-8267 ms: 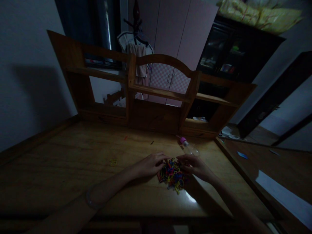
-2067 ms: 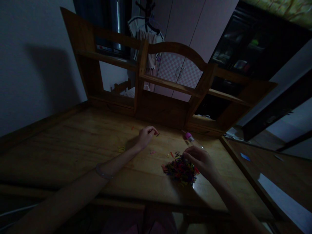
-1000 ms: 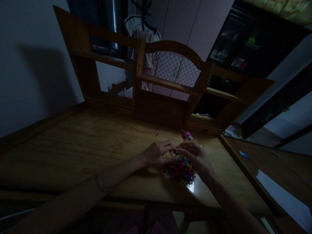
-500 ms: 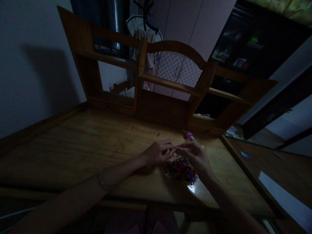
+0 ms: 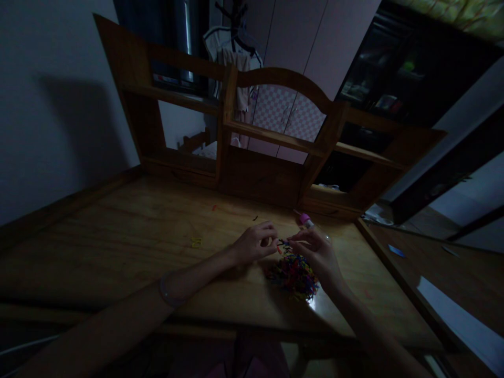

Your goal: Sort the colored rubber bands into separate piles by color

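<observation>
The table [image 5: 157, 210] is smooth, grained wood, glossy near its front edge; the shelf [image 5: 275, 137] is duller wood; the bottle [image 5: 306, 220] looks like plastic.

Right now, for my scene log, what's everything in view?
Pile of small pieces: many, multicoloured, by right hand
Dark bits: uncountable, between fingertips
Yellow pieces: few, desk's left
Orange piece: one, desk's back
Dark strip: one, right of orange
Bottle: one, pink-capped, behind right hand
Desk: one, brown
Shelf unit: one, brown, desk's back
Clothes: several, pale, hanging behind
Wardrobe: one, pinkish, behind
Cabinet: one, black, back right
Card: one, blue, right
Sheet: one, white, right
Bracelet: one, pale, left wrist
Left hand, right hand: two, bare, centre
</observation>
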`<action>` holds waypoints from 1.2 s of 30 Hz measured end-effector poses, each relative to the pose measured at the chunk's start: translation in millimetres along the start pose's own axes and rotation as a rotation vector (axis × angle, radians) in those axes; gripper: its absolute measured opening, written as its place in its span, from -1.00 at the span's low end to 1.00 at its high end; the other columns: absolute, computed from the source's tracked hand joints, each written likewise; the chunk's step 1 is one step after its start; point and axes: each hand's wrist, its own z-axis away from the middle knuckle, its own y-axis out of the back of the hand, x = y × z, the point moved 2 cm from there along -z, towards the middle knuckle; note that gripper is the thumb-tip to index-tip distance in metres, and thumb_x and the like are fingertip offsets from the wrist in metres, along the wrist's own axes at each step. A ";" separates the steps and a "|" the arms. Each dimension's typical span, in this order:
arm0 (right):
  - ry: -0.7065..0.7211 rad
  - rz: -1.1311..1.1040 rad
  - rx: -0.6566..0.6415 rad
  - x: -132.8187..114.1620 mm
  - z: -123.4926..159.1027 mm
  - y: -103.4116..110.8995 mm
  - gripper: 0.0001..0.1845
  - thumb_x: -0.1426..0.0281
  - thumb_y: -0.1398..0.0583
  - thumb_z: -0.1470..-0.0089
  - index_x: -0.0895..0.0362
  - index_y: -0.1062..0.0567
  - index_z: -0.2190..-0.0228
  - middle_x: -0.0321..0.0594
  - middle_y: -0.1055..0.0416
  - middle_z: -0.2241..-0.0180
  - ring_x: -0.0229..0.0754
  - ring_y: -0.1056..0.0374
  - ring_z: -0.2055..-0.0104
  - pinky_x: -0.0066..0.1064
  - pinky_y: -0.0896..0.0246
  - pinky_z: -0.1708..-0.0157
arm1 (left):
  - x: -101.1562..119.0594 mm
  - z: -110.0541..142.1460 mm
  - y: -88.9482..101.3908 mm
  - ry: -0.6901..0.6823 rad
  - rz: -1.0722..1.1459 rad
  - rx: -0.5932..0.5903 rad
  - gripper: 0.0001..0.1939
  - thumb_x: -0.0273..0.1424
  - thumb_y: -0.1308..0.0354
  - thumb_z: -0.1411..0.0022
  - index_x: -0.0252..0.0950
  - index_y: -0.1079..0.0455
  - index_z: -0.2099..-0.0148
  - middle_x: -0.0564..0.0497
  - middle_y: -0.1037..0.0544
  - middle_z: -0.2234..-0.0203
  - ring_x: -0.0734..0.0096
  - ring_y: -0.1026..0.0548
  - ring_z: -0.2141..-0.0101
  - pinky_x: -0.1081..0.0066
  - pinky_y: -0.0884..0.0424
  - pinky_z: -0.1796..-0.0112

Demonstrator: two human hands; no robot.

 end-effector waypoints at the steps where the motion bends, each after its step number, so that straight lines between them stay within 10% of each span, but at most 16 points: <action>1: -0.002 -0.005 0.007 -0.2 -0.2 1.0 -0.76 0.33 -0.36 0.06 0.13 -0.43 0.38 -0.17 -0.50 0.29 -0.05 -0.49 0.22 -0.28 -0.44 0.28 | -0.2 -0.2 0.8 0.002 -0.003 0.004 -0.86 -0.42 -0.08 -0.21 -0.34 -0.31 0.40 0.05 -0.32 0.38 0.55 -0.32 0.46 0.51 -0.28 0.38; 11: 0.033 0.062 0.129 11.5 -15.3 42.4 -0.71 0.22 -0.33 0.03 0.16 -0.46 0.35 -0.10 -0.50 0.24 0.02 -0.47 0.13 -0.16 -0.42 0.18 | -26.0 -2.0 10.7 0.167 -0.248 0.160 -0.74 -0.31 0.02 -0.32 -0.30 -0.37 0.36 0.04 -0.37 0.42 0.51 -0.36 0.43 0.48 -0.25 0.34; 19: 0.199 0.352 0.029 39.5 -52.6 32.7 -0.72 0.18 -0.26 -0.03 0.15 -0.46 0.35 -0.13 -0.50 0.31 -0.06 -0.50 0.25 -0.26 -0.39 0.27 | -81.9 -1.8 36.4 0.425 -0.573 0.079 -0.69 -0.29 0.03 -0.31 -0.28 -0.47 0.35 -0.02 -0.41 0.42 0.41 -0.40 0.40 0.45 -0.22 0.38; 36: 0.308 0.544 0.089 35.3 -49.8 39.4 -0.76 0.24 -0.10 -0.21 0.11 -0.49 0.30 -0.16 -0.49 0.29 -0.12 -0.43 0.25 -0.32 -0.29 0.24 | -86.4 -3.3 34.5 0.426 -0.463 0.110 -0.69 -0.34 0.07 -0.33 -0.25 -0.43 0.01 -0.06 -0.56 0.17 0.27 -0.50 0.17 0.34 -0.37 0.13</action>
